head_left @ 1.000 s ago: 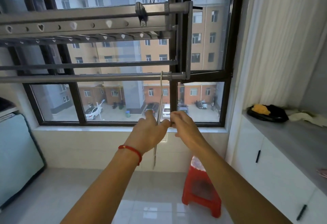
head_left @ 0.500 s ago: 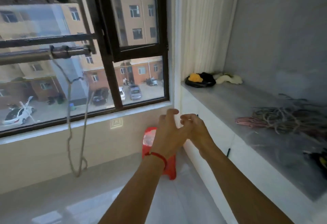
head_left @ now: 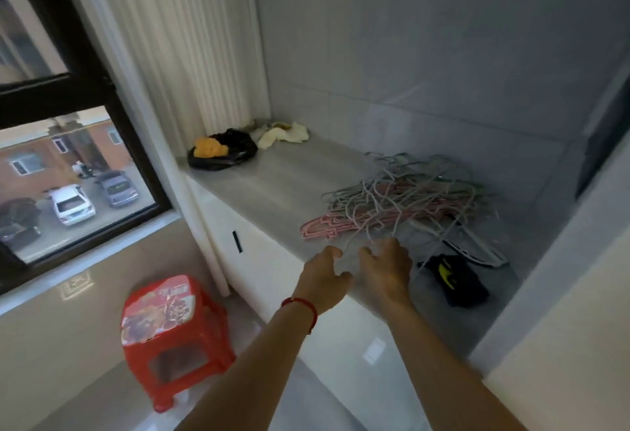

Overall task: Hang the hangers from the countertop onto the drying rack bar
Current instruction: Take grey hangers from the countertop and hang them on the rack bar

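Two hands reach out together, and neither holds anything. Starting at your left, the red stool [head_left: 174,335] stands on the floor below the window, clear of your reach. Your left hand [head_left: 324,280], red cord at the wrist, has its fingers loosely spread near the front edge of the tabletop [head_left: 272,188]. Just beside it, your right hand [head_left: 387,270] is likewise released, fingertips close to the nearest wire of the hangers [head_left: 405,199], though whether they touch is unclear. That pile, pink and grey, lies tangled on the tabletop just ahead of both hands. You look to be fetching the next hanger. The next move calls for singling out one hook and lifting it free without dragging its neighbours along. Further right lies a black and yellow item [head_left: 455,279].
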Demonstrator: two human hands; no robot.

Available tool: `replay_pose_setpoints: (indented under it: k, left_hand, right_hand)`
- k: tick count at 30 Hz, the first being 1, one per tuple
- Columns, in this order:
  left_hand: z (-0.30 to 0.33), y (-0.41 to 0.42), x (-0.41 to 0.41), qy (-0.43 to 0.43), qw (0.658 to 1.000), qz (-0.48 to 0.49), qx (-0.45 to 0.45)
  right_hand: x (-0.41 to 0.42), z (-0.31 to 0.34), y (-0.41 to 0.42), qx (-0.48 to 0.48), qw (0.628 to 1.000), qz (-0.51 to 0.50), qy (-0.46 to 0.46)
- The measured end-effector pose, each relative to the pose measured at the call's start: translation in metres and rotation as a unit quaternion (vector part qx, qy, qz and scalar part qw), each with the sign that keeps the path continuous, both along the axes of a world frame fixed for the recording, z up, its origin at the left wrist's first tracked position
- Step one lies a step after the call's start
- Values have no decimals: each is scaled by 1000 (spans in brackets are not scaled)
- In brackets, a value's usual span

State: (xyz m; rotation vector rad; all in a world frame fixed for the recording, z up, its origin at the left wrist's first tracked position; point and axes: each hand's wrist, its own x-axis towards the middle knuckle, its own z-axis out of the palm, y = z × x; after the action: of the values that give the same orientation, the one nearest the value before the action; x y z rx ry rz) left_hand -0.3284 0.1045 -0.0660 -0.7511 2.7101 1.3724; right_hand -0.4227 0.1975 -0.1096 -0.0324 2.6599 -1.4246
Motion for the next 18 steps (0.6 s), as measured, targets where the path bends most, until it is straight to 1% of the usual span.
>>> replay_pose_setpoints:
  k: [2,4,7,9,12,15,18]
  left_hand:
    - [-4,4,-27,-13,999,-26,22]
    - [-10,6,-52,-41,997,-47,47]
    - [-23,0,-81,-71,990,-50,113]
    - [-28,-4,-88,-83,982,-45,165]
    - [-32,-12,-95,-94,972,-51,207]
    - [-31,-15,-103,-91,968,-70,225]
    - [-33,-16,-111,-88,965,-80,236]
  right_hand:
    - [-18,-9,7,53,997,-51,-7]
    - [-28,-22,7,104,992,-65,-40]
    - [-37,-42,1,102,986,-93,-93]
    - [-41,-53,0,125,984,-94,-86]
    - [-43,-56,4,159,979,-110,-71]
    - [-45,-56,8,160,978,-124,-59]
    - [-43,-44,10,92,982,-151,-66]
